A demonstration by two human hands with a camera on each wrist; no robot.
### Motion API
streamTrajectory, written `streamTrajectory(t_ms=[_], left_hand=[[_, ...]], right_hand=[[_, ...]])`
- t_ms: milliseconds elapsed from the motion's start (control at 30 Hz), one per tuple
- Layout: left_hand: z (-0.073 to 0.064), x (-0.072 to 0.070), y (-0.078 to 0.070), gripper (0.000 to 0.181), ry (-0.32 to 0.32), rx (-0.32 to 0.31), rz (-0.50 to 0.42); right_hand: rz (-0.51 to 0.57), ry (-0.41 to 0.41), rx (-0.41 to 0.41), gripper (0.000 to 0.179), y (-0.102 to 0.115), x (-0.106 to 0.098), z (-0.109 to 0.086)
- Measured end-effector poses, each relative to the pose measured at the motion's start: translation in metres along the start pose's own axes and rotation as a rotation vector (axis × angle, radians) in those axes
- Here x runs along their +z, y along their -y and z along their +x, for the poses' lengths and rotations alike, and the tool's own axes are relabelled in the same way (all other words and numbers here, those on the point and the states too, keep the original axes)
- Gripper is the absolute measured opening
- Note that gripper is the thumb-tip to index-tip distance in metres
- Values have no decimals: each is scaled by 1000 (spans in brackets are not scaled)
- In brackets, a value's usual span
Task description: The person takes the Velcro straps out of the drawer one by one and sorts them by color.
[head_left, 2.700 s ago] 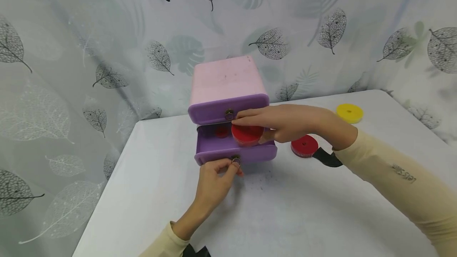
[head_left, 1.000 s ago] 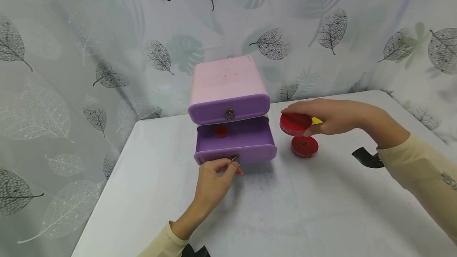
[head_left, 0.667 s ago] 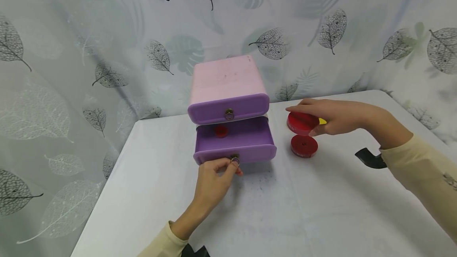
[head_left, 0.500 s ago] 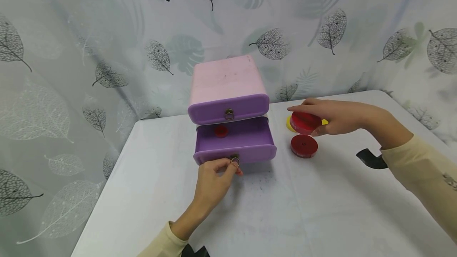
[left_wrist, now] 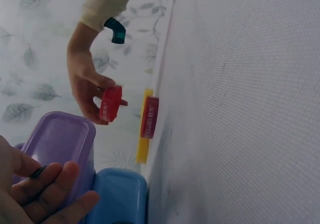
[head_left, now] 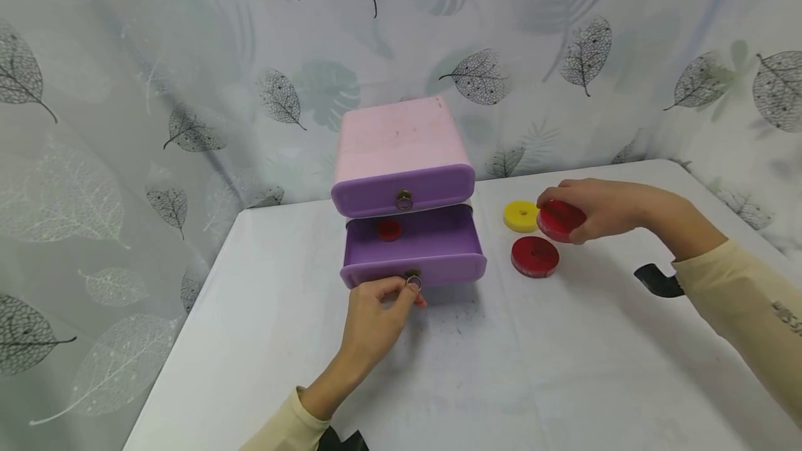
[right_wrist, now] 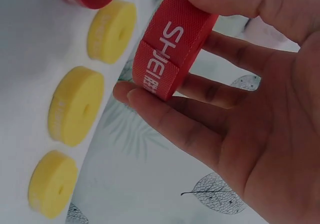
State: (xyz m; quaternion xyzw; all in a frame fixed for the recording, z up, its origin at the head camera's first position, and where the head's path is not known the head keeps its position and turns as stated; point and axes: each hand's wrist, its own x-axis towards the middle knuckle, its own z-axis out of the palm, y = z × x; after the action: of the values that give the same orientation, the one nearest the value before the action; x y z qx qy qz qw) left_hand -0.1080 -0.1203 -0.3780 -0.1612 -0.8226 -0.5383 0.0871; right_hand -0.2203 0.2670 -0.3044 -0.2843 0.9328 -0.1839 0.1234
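My right hand [head_left: 595, 207] grips a red roll of woven strap [head_left: 560, 220], raised above the table, to the right of the drawer unit. In the right wrist view, white lettering runs along the edge of this strap roll [right_wrist: 165, 53], and my thumb and fingers pinch its sides. My left hand [head_left: 379, 312] pinches the ring pull [head_left: 413, 284] of the open purple drawer [head_left: 438, 268]. Inside that drawer, at the back left, lies a small red roll [head_left: 389, 230]. On the table near my right hand sit another red roll [head_left: 535, 257] and a yellow roll [head_left: 521, 216].
The pink cabinet [head_left: 401, 138] has a closed purple drawer [head_left: 438, 184] on top. A blue rounded front [left_wrist: 120, 194] shows below the purple drawer in the left wrist view. Several yellow rolls [right_wrist: 77, 106] line the table in the right wrist view. A leaf-print curtain hangs behind.
My right hand has carried the red roll from over the open drawer to the right, past the other rolls, uncovering the yellow roll. My left hand stays at the ring pull.
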Motion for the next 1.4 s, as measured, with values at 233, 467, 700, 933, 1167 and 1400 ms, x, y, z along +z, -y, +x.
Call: streamTrajectory(t_ms=[233, 467, 700, 933, 1167, 1400], left_hand=[[1, 0, 1, 28, -4, 2, 0], [1, 0, 1, 27, -4, -1, 9], [1, 0, 1, 27, -4, -3, 5], [1, 0, 0, 26, -5, -3, 8], [1, 0, 0, 26, -8, 2, 16], [0, -1, 1, 26, -8, 3, 18]], right_hand=[[5, 32, 49, 64, -9, 2, 2], [31, 115, 186, 68, -18, 8, 2], [36, 203, 273, 69, -28, 16, 2], [54, 272, 308, 66, -35, 23, 3], [57, 270, 315, 68, -36, 29, 3], [15, 245, 303, 74, -32, 28, 3]])
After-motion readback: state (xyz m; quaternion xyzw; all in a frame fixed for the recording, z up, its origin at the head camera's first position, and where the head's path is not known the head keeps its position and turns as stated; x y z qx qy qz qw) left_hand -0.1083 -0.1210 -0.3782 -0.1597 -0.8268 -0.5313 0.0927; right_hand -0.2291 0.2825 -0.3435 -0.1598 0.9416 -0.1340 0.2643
